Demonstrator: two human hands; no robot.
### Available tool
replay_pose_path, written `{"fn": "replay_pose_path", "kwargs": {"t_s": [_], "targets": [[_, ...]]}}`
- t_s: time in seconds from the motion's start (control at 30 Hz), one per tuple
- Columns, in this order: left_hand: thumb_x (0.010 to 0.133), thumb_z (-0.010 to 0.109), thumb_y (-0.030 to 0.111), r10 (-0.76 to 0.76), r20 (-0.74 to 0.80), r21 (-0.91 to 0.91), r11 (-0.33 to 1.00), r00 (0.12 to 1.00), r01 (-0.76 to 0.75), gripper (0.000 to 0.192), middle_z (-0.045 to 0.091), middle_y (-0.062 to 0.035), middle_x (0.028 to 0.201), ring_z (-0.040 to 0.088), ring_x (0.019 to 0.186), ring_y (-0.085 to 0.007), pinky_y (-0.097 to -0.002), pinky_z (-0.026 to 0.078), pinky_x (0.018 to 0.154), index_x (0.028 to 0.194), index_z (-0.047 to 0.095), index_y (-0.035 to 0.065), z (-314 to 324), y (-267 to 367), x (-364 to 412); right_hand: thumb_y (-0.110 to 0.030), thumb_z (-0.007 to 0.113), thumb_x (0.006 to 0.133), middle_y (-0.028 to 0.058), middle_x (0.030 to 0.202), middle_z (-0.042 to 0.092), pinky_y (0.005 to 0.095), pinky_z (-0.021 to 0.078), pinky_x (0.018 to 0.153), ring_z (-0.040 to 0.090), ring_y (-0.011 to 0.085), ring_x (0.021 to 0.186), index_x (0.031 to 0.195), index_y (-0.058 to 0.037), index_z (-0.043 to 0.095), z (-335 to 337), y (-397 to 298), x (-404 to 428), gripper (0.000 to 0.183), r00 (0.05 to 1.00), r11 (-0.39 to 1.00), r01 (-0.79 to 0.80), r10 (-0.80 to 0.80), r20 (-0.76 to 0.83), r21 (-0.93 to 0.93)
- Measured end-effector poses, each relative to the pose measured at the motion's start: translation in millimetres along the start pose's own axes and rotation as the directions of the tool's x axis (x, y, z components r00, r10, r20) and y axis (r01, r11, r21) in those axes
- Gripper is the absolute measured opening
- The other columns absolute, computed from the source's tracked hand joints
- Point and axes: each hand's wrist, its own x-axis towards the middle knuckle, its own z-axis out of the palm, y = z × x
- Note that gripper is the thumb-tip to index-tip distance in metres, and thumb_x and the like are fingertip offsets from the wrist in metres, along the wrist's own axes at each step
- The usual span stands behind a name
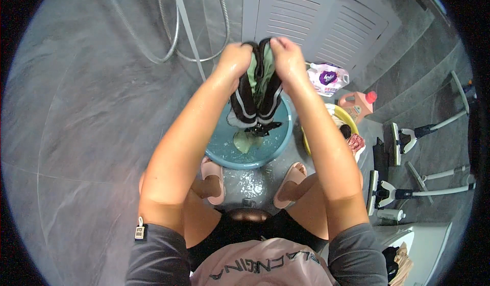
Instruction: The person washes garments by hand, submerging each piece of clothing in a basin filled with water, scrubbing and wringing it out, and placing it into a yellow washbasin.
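Both hands hold up a wet black and green garment (257,90) with grey-white edging. My left hand (234,62) grips its upper left edge, and my right hand (287,58) grips the upper right edge. Each set of fingers is closed on the cloth. The garment hangs over a round blue plastic basin (288,140) that holds water. Its lower end is near the water; whether it touches is hard to tell. A pale green piece of cloth (245,141) lies in the water just below it.
Right of the blue basin stand a yellow basin (306,142) with clothes, a pink jug (354,102) with a red cap and a white and purple pouch (327,78). Floor squeegees (396,144) lean along the right wall. A shower hose (226,21) hangs at the top.
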Motion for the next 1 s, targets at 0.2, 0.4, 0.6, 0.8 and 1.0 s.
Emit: {"fn": "replay_pose_path", "kwargs": {"t_s": [0.2,0.4,0.6,0.8,1.0], "targets": [[0.081,0.047,0.023,0.062,-0.195,0.473,0.88,0.979,0.038,0.031,0.06,-0.0274,0.093,0.055,0.093,-0.0443,-0.0445,0.044,0.081,0.092,0.062,-0.0017,-6.0,-171.3,24.3,-0.021,0.05,0.088,0.0259,0.087,0.061,0.0432,0.0459,0.072,0.058,0.0427,0.084,0.095,0.0024,0.058,48.0,178.2,-34.8,0.026,0.996,0.968,0.005,-0.027,-0.085,-0.25],[0.085,0.05,0.028,-0.18,-0.245,0.751,0.587,0.953,0.304,0.03,0.06,-0.0218,0.097,0.058,0.089,-0.0393,-0.0465,0.046,0.077,0.107,0.055,0.0077,-2.6,-326.4,19.0,-0.03,0.046,0.09,0.0234,0.088,0.062,0.0493,0.0467,0.07,0.059,0.0433,0.079,0.106,-0.0051,0.053,62.6,298.9,-66.8,0.031,0.935,0.698,-0.306,0.35,-0.065,-0.648],[0.082,0.058,0.029,-0.307,-0.243,0.862,0.367,0.92,0.349,0.044,0.057,-0.0177,0.106,0.057,0.095,-0.0349,-0.0464,0.047,0.077,0.121,0.048,0.0114,0.5,-427.0,13.6,-0.029,0.046,0.089,0.0215,0.094,0.06,0.0496,0.048,0.068,0.061,0.0406,0.077,0.118,-0.0102,0.045,89.0,419.3,-99.7,0.035,0.866,0.627,-0.23,0.481,0.137,-0.744],[0.083,0.054,0.029,-0.603,-0.15,0.875,0.289,0.784,0.389,0.043,0.057,-0.0184,0.108,0.057,0.096,-0.0339,-0.0445,0.047,0.08,0.12,0.049,0.0074,-7.4,-459.3,31.2,-0.031,0.06,0.077,0.0215,0.11,0.057,0.0437,0.046,0.086,0.055,0.0379,0.102,0.133,-0.0113,0.035,90.0,414.5,-84.1,0.065,0.707,0.535,-0.281,0.677,0.205,-0.797],[0.087,0.047,0.022,-0.412,-0.119,0.781,0.523,0.903,0.342,0.034,0.058,-0.0211,0.105,0.057,0.092,-0.0344,-0.045,0.046,0.081,0.114,0.053,0.0023,1.1,-431.1,30.2,-0.024,0.054,0.081,0.0209,0.104,0.06,0.0448,0.0478,0.08,0.06,0.0374,0.092,0.118,-0.0074,0.052,82.6,436.6,-72.1,0.04,0.817,0.584,-0.417,0.577,-0.006,-0.697]]}}
